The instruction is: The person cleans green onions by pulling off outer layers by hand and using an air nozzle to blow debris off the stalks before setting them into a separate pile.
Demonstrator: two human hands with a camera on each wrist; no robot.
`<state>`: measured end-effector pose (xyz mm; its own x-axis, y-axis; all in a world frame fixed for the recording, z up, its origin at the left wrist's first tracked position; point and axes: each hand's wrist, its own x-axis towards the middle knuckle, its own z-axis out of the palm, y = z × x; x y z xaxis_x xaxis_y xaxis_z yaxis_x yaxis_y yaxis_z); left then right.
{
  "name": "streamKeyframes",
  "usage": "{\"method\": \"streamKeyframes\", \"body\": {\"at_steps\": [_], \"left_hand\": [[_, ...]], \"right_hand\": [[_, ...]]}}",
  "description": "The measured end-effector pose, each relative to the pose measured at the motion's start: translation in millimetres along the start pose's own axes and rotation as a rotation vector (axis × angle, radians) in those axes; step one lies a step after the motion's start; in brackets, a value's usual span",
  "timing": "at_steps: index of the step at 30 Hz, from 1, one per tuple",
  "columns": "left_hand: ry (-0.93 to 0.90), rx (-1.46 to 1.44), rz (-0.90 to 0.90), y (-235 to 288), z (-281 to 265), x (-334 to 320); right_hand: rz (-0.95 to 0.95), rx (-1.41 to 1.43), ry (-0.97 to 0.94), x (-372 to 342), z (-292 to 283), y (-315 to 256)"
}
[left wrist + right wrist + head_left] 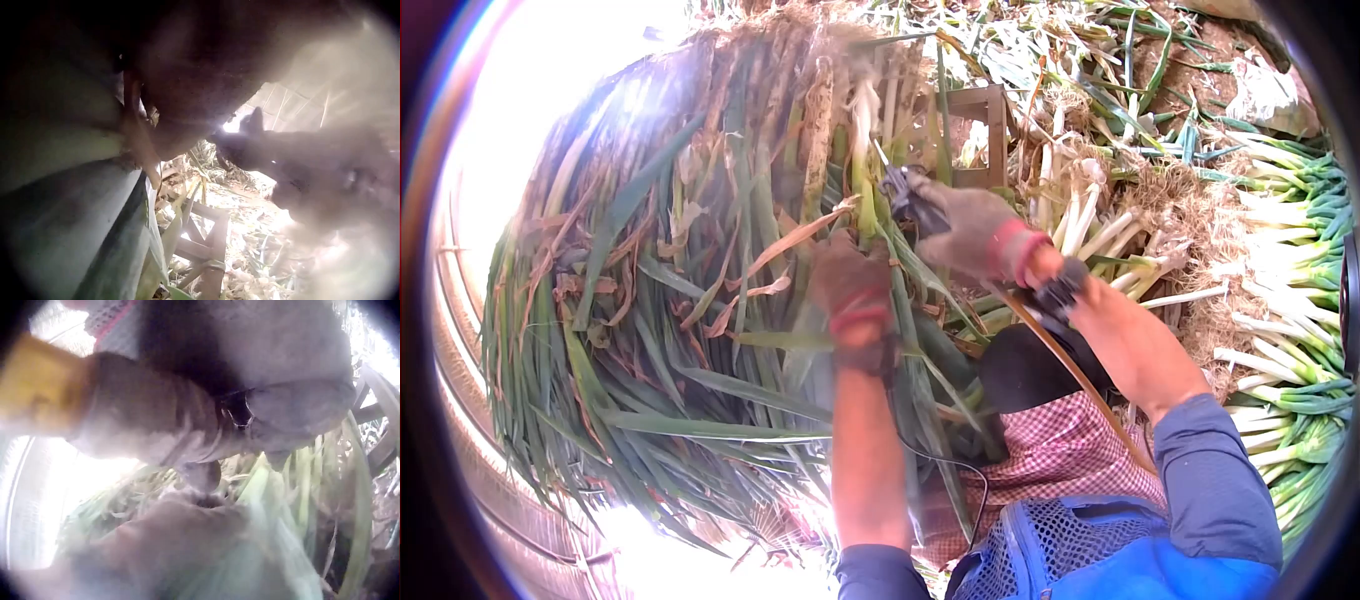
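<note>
A large heap of long green onions (630, 330) fills the left of the head view, leaves hanging downward. My gloved left hand (852, 280) grips one onion (863, 190) by its green part, its pale stem pointing up. My gloved right hand (975, 232) holds a dark tool (910, 198) with a thin metal tip beside that stem; a tan hose (1080, 375) runs down from this hand. In the right wrist view the right-hand glove (169, 412) is wrapped around the tool, above the left hand (169, 537). The left wrist view is dark and blurred.
Onions with white stems (1280, 340) lie in a row at the right edge. A pile of dry roots (1190, 240) lies beside them. Behind the hands stands a brown frame (998, 135), with loose leaves and stems (1100, 60) scattered beyond.
</note>
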<state>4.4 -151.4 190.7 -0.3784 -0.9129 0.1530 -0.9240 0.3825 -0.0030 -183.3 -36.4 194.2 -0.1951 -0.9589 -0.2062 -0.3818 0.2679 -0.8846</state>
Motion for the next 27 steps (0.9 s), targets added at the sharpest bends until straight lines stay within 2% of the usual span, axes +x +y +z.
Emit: {"method": "streamKeyframes", "body": {"at_steps": [2,7,10,13,15,16,17,18,19,21,23,25,27], "left_hand": [[-0.001,-0.001,0.013,-3.1,3.2,-1.0],[-0.004,-0.005,0.042,-3.1,2.4,-0.4],[-0.088,-0.020,-0.038,-1.3,1.5,2.5],[-0.149,-0.061,-0.050,-1.5,-4.5,5.3],[-0.282,-0.254,-0.099,-4.8,-3.5,11.9],[-0.284,-0.256,-0.098,-6.0,-6.3,11.6],[-0.334,-0.461,-0.107,-6.6,-10.9,10.9],[-0.381,-0.667,-0.113,-6.7,-14.4,10.6],[-0.381,-0.668,-0.110,-8.3,-13.6,10.3],[-0.408,-0.788,-0.082,-11.1,-10.6,6.2],[-0.463,-0.803,-0.089,-8.4,-11.7,-4.0],[-0.524,-0.816,-0.099,-2.9,-14.1,-19.7],[-0.606,-0.693,-0.043,1.9,-15.0,-36.2]], "right_hand": [[0.045,-0.021,0.020,24.4,-11.4,-5.8],[0.022,-0.103,0.121,94.7,-9.7,9.6],[0.016,-0.155,0.105,103.4,-12.1,13.6],[0.035,-0.048,0.020,80.1,-13.3,20.7],[0.002,-0.055,0.012,53.0,1.6,36.4],[-0.082,-0.013,0.012,36.5,8.2,47.3],[-0.166,0.027,0.013,19.3,12.6,55.4],[-0.150,0.016,-0.061,-0.6,9.6,55.0],[-0.133,0.005,-0.136,-21.1,6.1,53.8],[-0.201,0.085,-0.120,-55.0,6.5,72.1],[-0.307,0.104,-0.103,-77.3,-1.2,88.1],[-0.172,0.022,-0.094,-96.9,-19.4,82.9],[-0.239,0.101,-0.047,-106.3,-22.0,85.6]]}}
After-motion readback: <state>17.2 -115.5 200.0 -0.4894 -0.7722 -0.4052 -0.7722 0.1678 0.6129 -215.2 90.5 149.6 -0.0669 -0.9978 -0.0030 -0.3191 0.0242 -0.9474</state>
